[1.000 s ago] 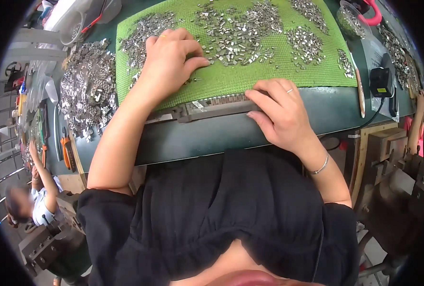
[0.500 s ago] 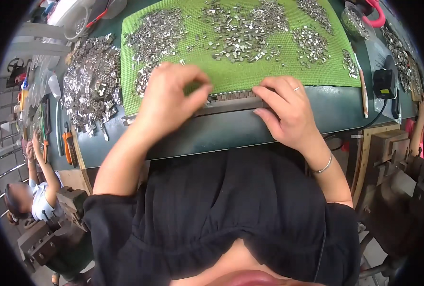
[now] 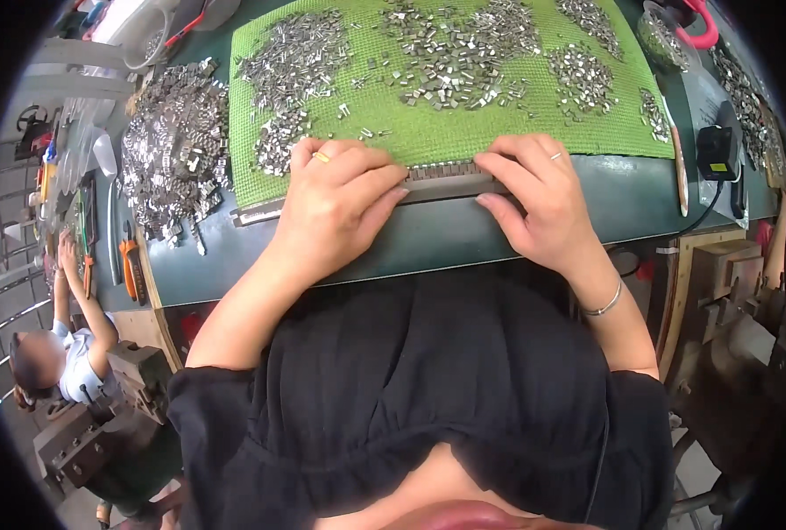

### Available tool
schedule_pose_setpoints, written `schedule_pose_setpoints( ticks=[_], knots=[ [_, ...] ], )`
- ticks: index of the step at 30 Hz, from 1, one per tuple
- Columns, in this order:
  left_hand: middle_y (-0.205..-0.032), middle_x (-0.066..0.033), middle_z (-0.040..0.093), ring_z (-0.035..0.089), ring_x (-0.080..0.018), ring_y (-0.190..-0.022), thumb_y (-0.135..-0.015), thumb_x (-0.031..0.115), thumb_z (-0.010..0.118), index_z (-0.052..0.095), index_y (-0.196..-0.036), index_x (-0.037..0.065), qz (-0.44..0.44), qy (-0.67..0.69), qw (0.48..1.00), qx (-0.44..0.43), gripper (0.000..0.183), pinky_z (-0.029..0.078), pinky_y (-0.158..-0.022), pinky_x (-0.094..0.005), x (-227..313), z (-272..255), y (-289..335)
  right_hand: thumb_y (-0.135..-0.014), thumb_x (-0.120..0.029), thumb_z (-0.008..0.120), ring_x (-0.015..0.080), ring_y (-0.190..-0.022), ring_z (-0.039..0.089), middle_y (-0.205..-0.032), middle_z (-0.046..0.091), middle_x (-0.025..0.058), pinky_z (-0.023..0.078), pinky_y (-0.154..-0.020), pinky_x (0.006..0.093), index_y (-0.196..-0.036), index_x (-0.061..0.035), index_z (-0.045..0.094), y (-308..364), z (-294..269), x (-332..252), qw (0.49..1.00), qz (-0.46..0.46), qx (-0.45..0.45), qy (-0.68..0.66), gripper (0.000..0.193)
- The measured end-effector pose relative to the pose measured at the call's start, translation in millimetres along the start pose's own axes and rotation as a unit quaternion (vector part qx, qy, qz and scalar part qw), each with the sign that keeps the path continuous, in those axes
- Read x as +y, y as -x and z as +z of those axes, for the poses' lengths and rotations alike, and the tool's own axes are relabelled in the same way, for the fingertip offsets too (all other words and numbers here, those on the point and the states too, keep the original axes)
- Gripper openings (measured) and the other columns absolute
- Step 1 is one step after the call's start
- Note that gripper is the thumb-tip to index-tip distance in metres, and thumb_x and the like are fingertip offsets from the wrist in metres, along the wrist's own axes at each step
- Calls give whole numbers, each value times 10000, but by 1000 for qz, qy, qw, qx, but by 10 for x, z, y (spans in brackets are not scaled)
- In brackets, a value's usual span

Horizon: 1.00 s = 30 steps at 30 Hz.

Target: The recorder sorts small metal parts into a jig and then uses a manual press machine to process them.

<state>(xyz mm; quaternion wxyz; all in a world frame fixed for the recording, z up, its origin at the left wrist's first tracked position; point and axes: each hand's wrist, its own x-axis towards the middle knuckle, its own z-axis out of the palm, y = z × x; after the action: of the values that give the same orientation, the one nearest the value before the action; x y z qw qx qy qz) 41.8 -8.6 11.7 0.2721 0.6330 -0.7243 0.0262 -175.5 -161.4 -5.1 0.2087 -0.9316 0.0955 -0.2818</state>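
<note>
A long dark metal rail (image 3: 450, 189) lies along the near edge of a green textured mat (image 3: 450, 140), with a row of small metal links (image 3: 441, 171) set along it. My left hand (image 3: 335, 199) is closed over the rail's middle, fingers together on the row and thumb on the near side. My right hand (image 3: 543, 199) grips farther right, thumb apart below and fingertips on the links. Whatever small piece may lie under the left fingertips is hidden. Loose silver metal pieces (image 3: 463, 66) spread in several groups on the mat.
Left of the mat lies a heap of linked metal bands (image 3: 172, 146), with orange-handled pliers (image 3: 132, 268) nearer. To the right are a black adapter (image 3: 718, 152) with a cable, a tub of metal parts (image 3: 662, 40) and a pink handle (image 3: 700, 25). A person (image 3: 79, 362) works at far left.
My left hand has come down from over the mat's edge onto the row of links, its fingers closing together. My right hand keeps its grip on the rail.
</note>
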Motion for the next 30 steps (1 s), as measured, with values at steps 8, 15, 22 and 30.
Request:
schedule_pose_setpoints(
  ticks=[8, 15, 22, 30],
  knots=[
    [-985, 3, 668, 616, -211, -954, -754, 109, 771, 707, -955, 113, -12, 13, 999, -30, 211, 387, -840, -416, 0, -39, -47, -730, -130, 774, 300, -951, 581, -1054, 621, 102, 452, -838, 404, -1070, -30, 658, -6, -6, 14, 1000, -2, 7, -15, 373],
    [-967, 11, 667, 622, -210, -989, -768, 117, 768, 727, -941, 121, 21, -77, 996, -32, 178, 369, -900, -468, 65, -42, -74, -698, -75, 780, 327, -944, 590, -1054, 634, 127, 456, -849, 415, -1073, -4, 659, 4, -20, 13, 1000, 7, 9, -29, 401],
    [-966, 12, 686, 624, -211, -976, -772, 113, 772, 749, -950, 121, -8, 4, 998, -63, 180, 373, -895, -438, -59, -61, -116, -712, -96, 779, 307, -955, 587, -1052, 630, 110, 460, -857, 407, -1057, -18, 664, 20, -4, 17, 1000, 7, 14, -26, 372],
    [-1086, -57, 678, 616, -251, -1051, -734, 111, 795, 685, -1139, 63, 42, -40, 996, -75, 422, 390, -905, -428, 15, -121, -27, -725, -118, 778, 292, -966, 583, -1065, 622, 96, 460, -858, 404, -1065, -33, 660, 15, -12, 25, 1000, 4, 13, -23, 370]
  ],
)
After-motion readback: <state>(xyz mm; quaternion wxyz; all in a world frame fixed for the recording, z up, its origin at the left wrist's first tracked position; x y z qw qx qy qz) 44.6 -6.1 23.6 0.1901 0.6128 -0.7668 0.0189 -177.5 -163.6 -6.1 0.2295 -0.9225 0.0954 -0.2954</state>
